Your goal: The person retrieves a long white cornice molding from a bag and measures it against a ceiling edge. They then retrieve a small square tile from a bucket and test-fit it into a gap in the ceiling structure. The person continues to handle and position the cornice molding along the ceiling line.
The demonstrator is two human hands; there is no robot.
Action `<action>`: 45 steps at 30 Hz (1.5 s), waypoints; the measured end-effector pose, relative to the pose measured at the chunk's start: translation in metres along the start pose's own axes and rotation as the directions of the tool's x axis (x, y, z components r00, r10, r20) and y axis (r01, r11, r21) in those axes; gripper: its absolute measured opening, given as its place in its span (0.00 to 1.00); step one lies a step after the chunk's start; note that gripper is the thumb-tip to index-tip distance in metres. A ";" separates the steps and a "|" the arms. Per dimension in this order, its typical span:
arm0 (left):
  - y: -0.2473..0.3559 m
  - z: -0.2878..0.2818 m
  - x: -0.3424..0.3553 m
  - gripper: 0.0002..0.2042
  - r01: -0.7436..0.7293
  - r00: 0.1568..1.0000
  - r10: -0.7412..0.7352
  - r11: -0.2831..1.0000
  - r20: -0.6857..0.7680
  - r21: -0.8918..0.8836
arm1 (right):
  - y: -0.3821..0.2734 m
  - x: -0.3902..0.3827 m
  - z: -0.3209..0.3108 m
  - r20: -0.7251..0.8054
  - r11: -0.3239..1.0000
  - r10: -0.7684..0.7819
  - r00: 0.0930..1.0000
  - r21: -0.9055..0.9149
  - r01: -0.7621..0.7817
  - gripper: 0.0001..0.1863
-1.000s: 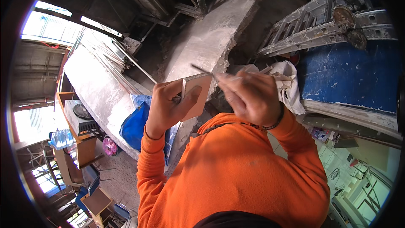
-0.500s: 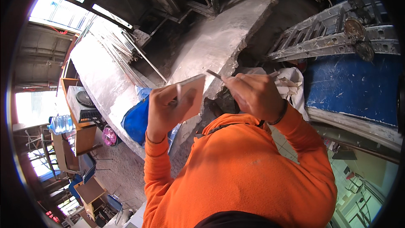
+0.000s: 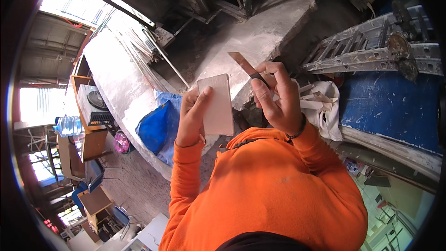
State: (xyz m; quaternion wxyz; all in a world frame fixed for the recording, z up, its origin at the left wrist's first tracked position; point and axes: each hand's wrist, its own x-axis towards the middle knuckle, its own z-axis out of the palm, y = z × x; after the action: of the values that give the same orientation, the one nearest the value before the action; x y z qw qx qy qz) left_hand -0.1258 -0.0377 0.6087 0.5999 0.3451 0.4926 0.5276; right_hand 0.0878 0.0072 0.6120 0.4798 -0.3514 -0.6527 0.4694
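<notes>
In my left hand (image 3: 190, 117) is a small, pale rectangular board (image 3: 218, 104), held upright by its left edge with the thumb across its face. My right hand (image 3: 282, 100) grips a knife (image 3: 242, 64) by its dark handle. The knife's flat, rust-brown blade has a slanted end and points up and left. It is apart from the board, above its upper right corner. The right fingers are bent round the handle and hide part of it. Below the board's left side lies a blue plastic bag (image 3: 153, 128) on a whitish, dusty slab.
A dusty slab (image 3: 227, 49) with a broken edge stretches away ahead. Thin metal rods (image 3: 162, 56) lie at the left. To the right are a metal ladder (image 3: 367, 42), a blue panel (image 3: 390, 107) and a white sack (image 3: 323, 107) with pale scraps. A boxed fan (image 3: 95, 104) stands at far left.
The board has turned so its broad face shows. My right hand has rotated and the knife has lifted away from the board's edge, its blade now more visible. The view has shifted slightly.
</notes>
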 end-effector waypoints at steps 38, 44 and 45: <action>-0.019 0.028 -0.013 0.11 0.150 0.978 -0.202 0.842 -0.044 -0.518 | 0.074 0.022 0.011 0.073 0.783 -0.479 0.875 -0.416 0.463 0.12; -0.022 0.032 -0.009 0.13 0.206 0.962 -0.262 0.883 -0.080 -0.422 | 0.061 0.019 0.012 -0.004 0.805 -0.548 0.836 -0.272 0.527 0.12; -0.022 0.034 -0.009 0.14 0.224 0.952 -0.287 0.890 -0.105 -0.397 | 0.056 0.017 0.011 0.019 0.795 -0.555 0.831 -0.279 0.538 0.13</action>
State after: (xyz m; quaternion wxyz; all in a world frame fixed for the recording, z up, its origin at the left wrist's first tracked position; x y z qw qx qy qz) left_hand -0.0865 -0.0472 0.5996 0.6779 0.1104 0.4688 0.5554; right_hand 0.0728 0.0375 0.5628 0.5623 -0.2255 -0.7688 0.2048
